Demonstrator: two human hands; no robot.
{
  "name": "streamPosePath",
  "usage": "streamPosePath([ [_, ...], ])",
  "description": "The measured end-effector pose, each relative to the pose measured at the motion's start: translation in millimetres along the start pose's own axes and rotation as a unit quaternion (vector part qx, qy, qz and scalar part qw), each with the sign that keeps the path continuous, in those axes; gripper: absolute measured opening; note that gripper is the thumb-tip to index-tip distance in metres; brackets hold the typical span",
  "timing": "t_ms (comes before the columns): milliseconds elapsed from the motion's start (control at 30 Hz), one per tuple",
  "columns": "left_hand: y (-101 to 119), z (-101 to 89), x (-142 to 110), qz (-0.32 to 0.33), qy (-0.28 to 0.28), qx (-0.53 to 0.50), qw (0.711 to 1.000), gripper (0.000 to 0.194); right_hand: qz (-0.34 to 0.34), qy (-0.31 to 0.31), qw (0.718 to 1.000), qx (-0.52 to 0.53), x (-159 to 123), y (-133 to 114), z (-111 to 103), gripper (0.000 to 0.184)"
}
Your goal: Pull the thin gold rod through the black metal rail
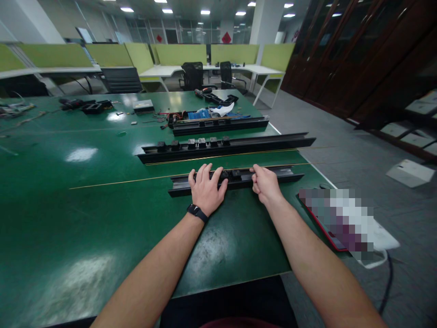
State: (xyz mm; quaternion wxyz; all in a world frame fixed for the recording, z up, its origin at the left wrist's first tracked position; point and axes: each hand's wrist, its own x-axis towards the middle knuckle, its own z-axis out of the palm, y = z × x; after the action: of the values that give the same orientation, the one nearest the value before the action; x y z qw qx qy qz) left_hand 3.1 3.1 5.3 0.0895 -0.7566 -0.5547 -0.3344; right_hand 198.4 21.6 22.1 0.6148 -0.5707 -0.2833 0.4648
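My left hand [207, 189], with a dark band on its wrist, lies over a short black channel rail [180, 186], fingers spread across it. Small black blocks [236, 174] sit inside this rail to the right of those fingers. My right hand [266, 183] is closed at the rail's right part, thumb and index finger pinched at a long thin yellow rod [119, 182]. That rod runs along the rail's far side and reaches well past its left end. Part of the rail and rod is hidden under both hands.
Beyond lies a longer black rail [266, 143] with several small blocks, a second yellow rod [218, 157] before it. Farther back are another rail [221, 126], a blue part [200, 114] and tools. A red-edged item [327, 232], partly pixelated, lies at the table's right edge.
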Motion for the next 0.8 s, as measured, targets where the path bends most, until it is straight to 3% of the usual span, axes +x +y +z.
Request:
streamPosePath([
  [533, 0.2, -1.4, 0.2, 0.002, -0.004, 0.006, 1.000, 0.040, 0.007, -0.014, 1.000, -0.003, -1.8, -2.3, -1.4, 0.023],
  [800, 0.9, -2.9, 0.7, -0.004, -0.008, -0.003, 1.000, 0.041, 0.006, 0.007, 1.000, 0.011, -0.6, -0.5, 0.1, 0.023],
])
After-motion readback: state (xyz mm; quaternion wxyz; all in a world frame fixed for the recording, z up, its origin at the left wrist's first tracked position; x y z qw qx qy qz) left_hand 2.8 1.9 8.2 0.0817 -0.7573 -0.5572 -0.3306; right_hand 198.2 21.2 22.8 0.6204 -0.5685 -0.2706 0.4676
